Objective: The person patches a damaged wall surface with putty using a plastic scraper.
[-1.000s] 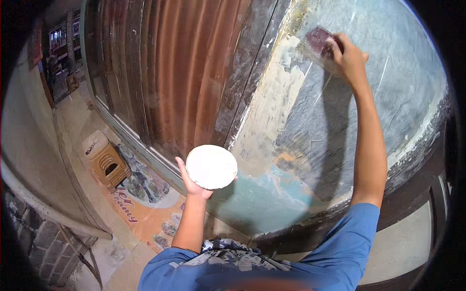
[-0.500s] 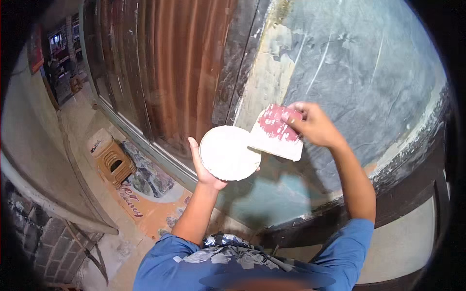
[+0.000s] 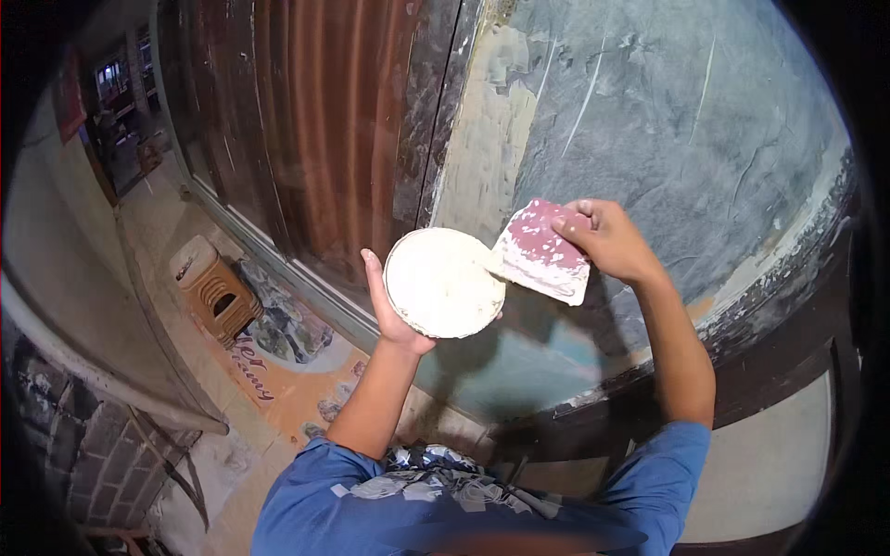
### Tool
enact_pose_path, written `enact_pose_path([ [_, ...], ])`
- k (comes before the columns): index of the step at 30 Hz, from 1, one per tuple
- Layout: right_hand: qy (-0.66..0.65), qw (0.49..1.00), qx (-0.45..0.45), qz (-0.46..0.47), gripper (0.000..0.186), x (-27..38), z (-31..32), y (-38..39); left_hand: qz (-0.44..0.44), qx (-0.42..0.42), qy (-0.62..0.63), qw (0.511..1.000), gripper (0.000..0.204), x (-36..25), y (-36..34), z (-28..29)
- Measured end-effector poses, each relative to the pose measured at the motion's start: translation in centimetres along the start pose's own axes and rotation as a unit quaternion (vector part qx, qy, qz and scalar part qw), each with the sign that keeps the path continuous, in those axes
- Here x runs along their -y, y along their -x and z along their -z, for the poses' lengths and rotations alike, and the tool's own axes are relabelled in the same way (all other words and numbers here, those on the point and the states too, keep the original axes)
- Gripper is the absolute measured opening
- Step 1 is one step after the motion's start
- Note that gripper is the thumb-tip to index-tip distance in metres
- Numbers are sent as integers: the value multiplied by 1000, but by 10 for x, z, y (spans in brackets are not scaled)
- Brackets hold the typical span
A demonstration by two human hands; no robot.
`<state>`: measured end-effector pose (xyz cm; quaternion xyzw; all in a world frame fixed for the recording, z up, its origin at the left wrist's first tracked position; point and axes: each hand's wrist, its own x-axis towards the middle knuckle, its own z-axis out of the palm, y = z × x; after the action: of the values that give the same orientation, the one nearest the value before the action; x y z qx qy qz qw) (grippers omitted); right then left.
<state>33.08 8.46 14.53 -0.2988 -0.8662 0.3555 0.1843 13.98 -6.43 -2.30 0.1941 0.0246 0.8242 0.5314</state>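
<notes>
My left hand [image 3: 394, 310] supports a round container of white putty [image 3: 443, 284] from beneath, thumb up along its left side and the other fingers mostly hidden under it. In my right hand [image 3: 607, 236] is a flat, pinkish-red putty scraper [image 3: 544, 248], pinched at its upper right corner. White putty smears its face and coats its lower edge thickly. The scraper's left corner reaches the container's right rim; whether it touches is hard to tell. Behind both hands stands a grey-blue wall [image 3: 649, 120] with white streaks and a pale putty strip [image 3: 484, 130] down its left side.
Left of the strip is a brown wooden panel [image 3: 334, 111] in a dark frame. An orange-brown plastic stool [image 3: 218, 296] stands on a printed orange sheet [image 3: 278, 394] at lower left. A grey brick wall [image 3: 102, 463] and a dark wooden frame [image 3: 769, 408] flank me.
The scraper has shifted slightly right, away from the middle of the container, and tilted. The container sits a little higher in view, and the wall has slid left in view.
</notes>
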Motion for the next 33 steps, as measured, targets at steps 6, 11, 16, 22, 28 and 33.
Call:
enact_pose_path([
  [6,-131,991,9,-6,22,-29,7,4,30,33,26,999,101,15,1,-13],
  [11,-147,988,-39,41,22,-47,5,1,40,55,31,997,102,27,-12,-11],
  [16,57,969,-167,175,15,-21,2,0,29,27,28,999,99,24,-27,-3],
  [22,244,849,-328,334,14,6,13,-39,39,32,28,998,98,13,-42,1],
  [28,230,848,-376,295,20,57,29,-79,12,11,-6,1000,96,-11,-61,33],
  [33,333,820,-411,218,22,64,22,-100,19,14,18,1000,94,-39,-66,33],
])
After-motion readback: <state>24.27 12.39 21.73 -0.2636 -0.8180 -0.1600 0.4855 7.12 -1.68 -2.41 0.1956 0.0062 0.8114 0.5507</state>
